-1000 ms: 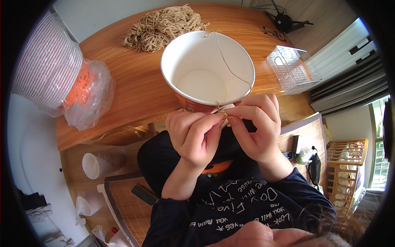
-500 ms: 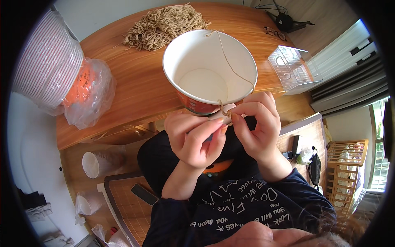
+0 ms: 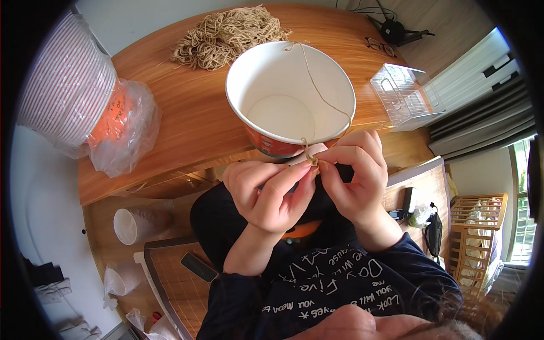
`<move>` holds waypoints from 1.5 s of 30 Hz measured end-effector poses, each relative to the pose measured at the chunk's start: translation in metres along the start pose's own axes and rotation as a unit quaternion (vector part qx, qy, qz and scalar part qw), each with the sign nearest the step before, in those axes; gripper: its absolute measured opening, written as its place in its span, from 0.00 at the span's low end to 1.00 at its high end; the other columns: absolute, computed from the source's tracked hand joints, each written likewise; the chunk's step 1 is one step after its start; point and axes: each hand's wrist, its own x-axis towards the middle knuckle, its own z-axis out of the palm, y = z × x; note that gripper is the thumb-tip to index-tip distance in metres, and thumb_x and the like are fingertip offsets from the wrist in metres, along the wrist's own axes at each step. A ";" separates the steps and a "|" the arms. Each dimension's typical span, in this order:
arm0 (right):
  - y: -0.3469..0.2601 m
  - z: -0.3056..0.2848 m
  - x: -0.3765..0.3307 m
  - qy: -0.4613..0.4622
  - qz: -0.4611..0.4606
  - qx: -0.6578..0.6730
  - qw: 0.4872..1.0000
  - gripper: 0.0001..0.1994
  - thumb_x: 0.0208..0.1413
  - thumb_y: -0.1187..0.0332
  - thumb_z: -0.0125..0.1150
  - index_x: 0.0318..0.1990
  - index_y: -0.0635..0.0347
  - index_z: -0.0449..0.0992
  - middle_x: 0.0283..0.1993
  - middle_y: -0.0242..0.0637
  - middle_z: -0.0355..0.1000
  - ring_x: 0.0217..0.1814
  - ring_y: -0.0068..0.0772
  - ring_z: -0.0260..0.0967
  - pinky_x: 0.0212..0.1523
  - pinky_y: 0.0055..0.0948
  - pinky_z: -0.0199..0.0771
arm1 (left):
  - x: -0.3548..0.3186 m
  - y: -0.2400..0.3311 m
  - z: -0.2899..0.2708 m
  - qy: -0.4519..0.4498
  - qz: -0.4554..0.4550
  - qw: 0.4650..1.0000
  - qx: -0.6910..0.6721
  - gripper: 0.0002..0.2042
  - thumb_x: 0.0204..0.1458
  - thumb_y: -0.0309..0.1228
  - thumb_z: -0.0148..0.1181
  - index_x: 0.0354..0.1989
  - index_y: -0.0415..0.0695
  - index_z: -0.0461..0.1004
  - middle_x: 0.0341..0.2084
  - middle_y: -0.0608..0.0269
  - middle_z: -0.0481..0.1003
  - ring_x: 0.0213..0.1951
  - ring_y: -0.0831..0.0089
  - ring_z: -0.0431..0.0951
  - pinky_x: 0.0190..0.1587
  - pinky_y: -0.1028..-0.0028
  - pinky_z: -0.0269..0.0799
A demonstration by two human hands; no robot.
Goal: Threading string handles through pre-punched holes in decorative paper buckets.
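A large paper bucket [image 3: 272, 116], white inside and red outside, stands at the table's front edge. A thin tan string [image 3: 312, 76] runs from its far rim across the opening to its near rim. Just below the near rim, my left hand [image 3: 266, 192] pinches the string's end with thumb and forefinger. My right hand [image 3: 357, 173] pinches the same small loop or knot from the other side. The fingertips of both hands almost meet, so the exact shape of the knot is hidden.
Behind the bucket lies a heap of tan strings [image 3: 226, 37] on the wooden table [image 3: 187, 102]. A tall stack of nested buckets [image 3: 68, 85] in plastic stands at left. A clear rack [image 3: 402, 93] and glasses [image 3: 379, 45] lie at right. A phone [image 3: 199, 267] rests on a floor mat.
My left fingertips have moved up and right onto the string's knot, close against the right fingertips. The right hand and bucket have barely shifted.
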 end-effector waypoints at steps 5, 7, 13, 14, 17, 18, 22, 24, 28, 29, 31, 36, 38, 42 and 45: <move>-0.001 -0.001 0.000 -0.001 -0.001 -0.001 1.000 0.13 0.39 0.78 0.70 0.35 0.53 0.81 0.35 0.30 0.75 0.35 0.31 0.67 0.37 0.28 0.64 | -0.001 0.000 0.002 0.004 0.003 1.000 0.009 0.11 0.40 0.22 0.73 0.33 0.47 0.81 0.30 0.68 0.69 0.31 0.70 0.69 0.34 0.70 0.65; -0.001 -0.001 0.000 -0.003 -0.002 -0.001 1.000 0.13 0.39 0.78 0.70 0.35 0.53 0.81 0.35 0.30 0.75 0.35 0.31 0.67 0.37 0.28 0.63 | -0.001 0.000 0.002 0.003 0.002 1.000 0.010 0.11 0.40 0.22 0.72 0.33 0.47 0.81 0.31 0.68 0.69 0.31 0.70 0.69 0.34 0.71 0.65; -0.002 -0.001 0.000 -0.005 -0.008 -0.007 1.000 0.13 0.38 0.78 0.70 0.35 0.53 0.82 0.35 0.29 0.75 0.34 0.31 0.67 0.36 0.27 0.63 | -0.005 -0.003 0.005 0.018 -0.010 0.999 0.035 0.10 0.41 0.33 0.73 0.34 0.55 0.83 0.32 0.76 0.70 0.32 0.74 0.71 0.39 0.71 0.61; -0.002 -0.001 0.000 -0.006 -0.010 -0.009 1.000 0.13 0.38 0.78 0.70 0.35 0.53 0.82 0.35 0.29 0.75 0.34 0.30 0.67 0.36 0.27 0.63 | -0.005 -0.003 0.006 0.018 -0.009 0.999 0.038 0.09 0.42 0.34 0.73 0.34 0.55 0.83 0.32 0.76 0.70 0.32 0.75 0.71 0.39 0.71 0.61; -0.001 0.000 -0.001 0.003 -0.015 -0.013 1.000 0.13 0.38 0.77 0.71 0.35 0.53 0.82 0.34 0.29 0.74 0.34 0.30 0.66 0.35 0.27 0.63 | -0.004 -0.001 0.006 0.022 -0.004 0.999 0.046 0.08 0.43 0.35 0.72 0.34 0.55 0.83 0.32 0.77 0.70 0.32 0.75 0.70 0.39 0.71 0.60; -0.001 0.000 -0.002 0.004 -0.015 -0.013 1.000 0.13 0.38 0.77 0.71 0.35 0.53 0.82 0.34 0.29 0.74 0.34 0.30 0.66 0.35 0.27 0.63 | -0.004 -0.001 0.006 0.022 -0.003 0.999 0.046 0.08 0.43 0.35 0.72 0.34 0.55 0.83 0.32 0.77 0.70 0.32 0.75 0.70 0.39 0.71 0.60; -0.002 0.000 -0.002 0.004 -0.021 -0.026 0.999 0.14 0.37 0.76 0.72 0.35 0.52 0.82 0.33 0.28 0.73 0.34 0.29 0.66 0.35 0.27 0.62 | -0.003 -0.001 0.005 0.020 0.011 0.997 0.070 0.08 0.44 0.35 0.71 0.34 0.55 0.83 0.32 0.77 0.69 0.32 0.76 0.70 0.40 0.71 0.61; -0.003 0.001 -0.002 0.004 -0.025 -0.031 0.999 0.14 0.37 0.76 0.72 0.35 0.52 0.82 0.32 0.27 0.73 0.34 0.29 0.66 0.35 0.27 0.62 | -0.003 -0.001 0.005 0.017 0.013 0.997 0.080 0.07 0.44 0.34 0.71 0.33 0.55 0.83 0.32 0.77 0.69 0.32 0.76 0.70 0.40 0.72 0.61; -0.004 0.001 -0.001 -0.002 -0.028 -0.039 0.999 0.13 0.37 0.78 0.70 0.34 0.55 0.81 0.32 0.30 0.73 0.34 0.32 0.65 0.35 0.28 0.63 | -0.003 0.000 0.007 0.023 0.011 0.995 0.092 0.06 0.43 0.33 0.70 0.31 0.55 0.82 0.32 0.77 0.70 0.32 0.75 0.70 0.40 0.72 0.61; -0.003 0.002 -0.001 0.000 -0.026 -0.043 0.999 0.13 0.37 0.75 0.72 0.35 0.52 0.82 0.33 0.27 0.73 0.34 0.30 0.66 0.35 0.28 0.62 | -0.003 0.000 0.007 0.025 0.003 0.996 0.086 0.06 0.42 0.32 0.70 0.31 0.54 0.82 0.31 0.77 0.70 0.32 0.75 0.70 0.40 0.71 0.61; -0.003 0.003 -0.001 0.001 -0.023 -0.045 0.999 0.13 0.37 0.75 0.72 0.34 0.52 0.82 0.33 0.27 0.73 0.34 0.30 0.66 0.36 0.28 0.62 | -0.003 0.000 0.006 0.016 -0.015 0.997 0.070 0.07 0.41 0.31 0.70 0.31 0.54 0.81 0.31 0.76 0.71 0.32 0.74 0.70 0.40 0.71 0.62; -0.003 0.003 0.000 -0.003 -0.008 -0.040 0.999 0.12 0.38 0.76 0.71 0.34 0.52 0.81 0.34 0.28 0.74 0.35 0.32 0.67 0.36 0.29 0.63 | -0.001 0.001 0.004 -0.014 -0.081 0.997 -0.001 0.08 0.40 0.28 0.70 0.31 0.52 0.81 0.29 0.73 0.71 0.31 0.72 0.70 0.39 0.69 0.62; -0.003 0.002 0.001 -0.011 0.001 -0.027 1.000 0.12 0.38 0.76 0.71 0.33 0.53 0.79 0.34 0.29 0.74 0.35 0.33 0.68 0.37 0.29 0.64 | 0.001 0.000 0.002 -0.038 -0.103 0.993 -0.036 0.09 0.39 0.26 0.70 0.31 0.49 0.82 0.29 0.71 0.72 0.31 0.70 0.70 0.38 0.70 0.63; -0.001 0.000 0.002 -0.017 0.008 -0.012 1.000 0.11 0.39 0.76 0.71 0.33 0.54 0.79 0.34 0.30 0.74 0.35 0.34 0.69 0.38 0.29 0.65 | 0.003 0.000 0.001 -0.047 -0.133 0.986 -0.090 0.10 0.39 0.24 0.70 0.32 0.47 0.82 0.27 0.69 0.72 0.32 0.69 0.70 0.36 0.70 0.63; -0.002 0.001 0.002 -0.013 0.005 -0.031 0.999 0.11 0.39 0.76 0.71 0.33 0.53 0.79 0.34 0.30 0.75 0.35 0.33 0.69 0.38 0.29 0.65 | 0.003 0.000 0.001 -0.051 -0.147 0.982 -0.108 0.10 0.38 0.22 0.71 0.32 0.46 0.82 0.27 0.69 0.72 0.31 0.69 0.70 0.35 0.71 0.64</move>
